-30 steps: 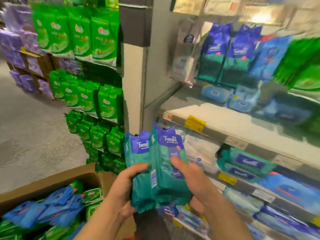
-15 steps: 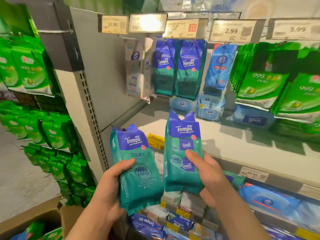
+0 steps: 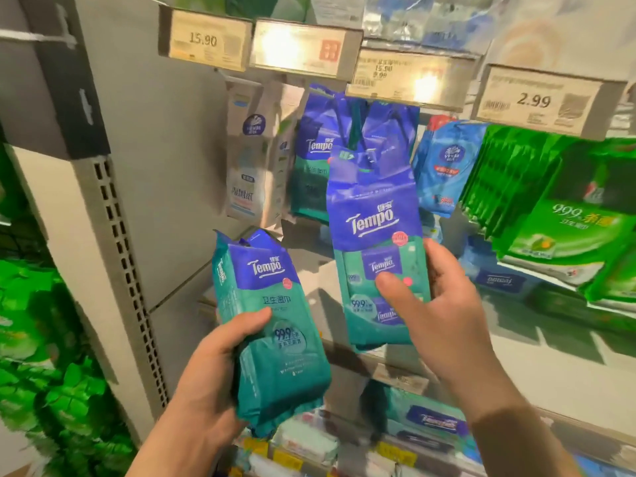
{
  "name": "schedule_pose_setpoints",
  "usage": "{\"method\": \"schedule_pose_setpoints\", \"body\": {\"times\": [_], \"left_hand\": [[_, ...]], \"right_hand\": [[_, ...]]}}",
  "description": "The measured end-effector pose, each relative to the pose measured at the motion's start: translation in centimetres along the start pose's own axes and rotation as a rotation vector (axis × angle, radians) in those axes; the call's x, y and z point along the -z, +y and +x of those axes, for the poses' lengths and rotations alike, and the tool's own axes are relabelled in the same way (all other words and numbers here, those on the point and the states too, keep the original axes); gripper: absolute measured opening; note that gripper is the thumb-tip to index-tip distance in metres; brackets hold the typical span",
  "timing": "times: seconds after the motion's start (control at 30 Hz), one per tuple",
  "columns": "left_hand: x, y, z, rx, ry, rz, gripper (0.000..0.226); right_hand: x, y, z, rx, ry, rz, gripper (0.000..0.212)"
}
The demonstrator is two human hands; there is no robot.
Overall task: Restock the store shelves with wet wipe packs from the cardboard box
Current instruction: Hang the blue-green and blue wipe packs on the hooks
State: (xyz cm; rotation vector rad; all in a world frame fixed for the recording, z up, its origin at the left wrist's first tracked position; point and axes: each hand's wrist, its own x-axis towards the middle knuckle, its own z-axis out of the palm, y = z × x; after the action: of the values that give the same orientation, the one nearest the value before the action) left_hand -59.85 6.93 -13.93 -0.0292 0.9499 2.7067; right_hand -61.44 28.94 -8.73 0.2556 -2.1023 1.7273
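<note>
Now right hand (image 3: 444,315) pinches Tempo wipe pack (image 3: 377,235), raised since half-second ago to hanging Tempo row (image 3: 315,156) under price tags (image 3: 409,77). Left hand (image 3: 220,366) grips second Tempo pack (image 3: 272,325), held low. Cardboard box out of view. Judgement: hanging on peg imminent.
</note>
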Motion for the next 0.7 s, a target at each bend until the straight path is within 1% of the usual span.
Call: {"method": "schedule_pose_setpoints", "body": {"times": [0.1, 0.2, 0.33, 0.47, 0.6, 0.7], "left_hand": [[0.7, 0.9, 1.8, 0.002, -0.031, 0.001, 0.087], [1.0, 1.4, 3.1, 0.019, -0.097, -0.002, 0.083], [1.0, 1.4, 4.1, 0.047, -0.137, 0.002, 0.083], [0.8, 1.4, 4.5, 0.031, -0.170, 0.025, 0.068], [0.7, 1.1, 4.7, 0.003, -0.135, -0.015, 0.078], [0.9, 0.8, 4.7, 0.001, -0.113, -0.019, 0.083]], "right_hand": [[-1.1, -0.4, 1.9, 0.099, -0.005, 0.009, 0.047], [-1.8, -0.6, 3.3, 0.169, 0.015, -0.019, 0.050], [-1.7, -0.8, 4.5, 0.187, 0.027, -0.013, 0.049], [-1.3, -1.5, 4.8, 0.189, 0.011, 0.011, 0.045], [-0.8, -1.6, 5.1, 0.141, 0.007, 0.038, 0.031], [-0.6, -2.0, 5.1, 0.185, -0.005, -0.036, 0.038]]}}
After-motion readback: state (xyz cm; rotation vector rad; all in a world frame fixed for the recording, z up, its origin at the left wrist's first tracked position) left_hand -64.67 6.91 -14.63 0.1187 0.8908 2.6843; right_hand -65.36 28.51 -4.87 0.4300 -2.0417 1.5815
